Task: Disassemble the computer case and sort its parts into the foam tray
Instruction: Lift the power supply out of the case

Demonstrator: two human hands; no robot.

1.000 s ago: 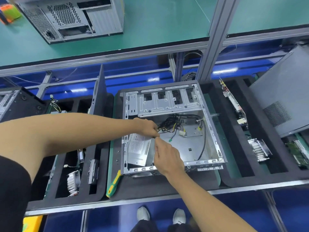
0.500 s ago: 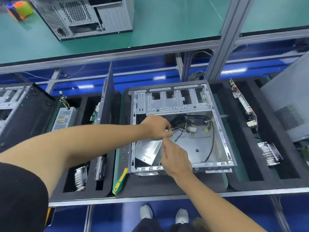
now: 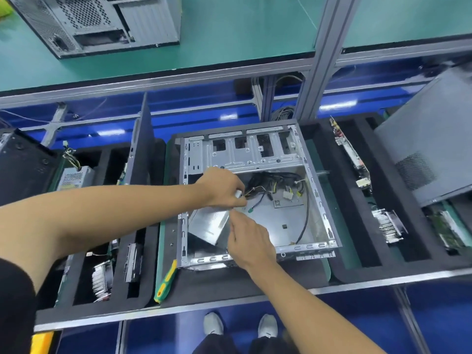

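Now the power supply [image 3: 208, 227] sits tilted inside the computer case [image 3: 255, 198], just below my left fingers, which pinch its cable bundle [image 3: 265, 186]. My right hand [image 3: 249, 237] curls on the box's near edge. I should lift slowly, feeding wires clear of the frame, toward the foam tray [image 3: 150, 290] beyond my left wrist.

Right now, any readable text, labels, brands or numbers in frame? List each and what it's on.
None can be read.
power supply inside the computer case: faint marks on its tilted face, too blurred.
expansion card in the right foam tray: white patches, too small.
green-and-yellow screwdriver: no print visible.
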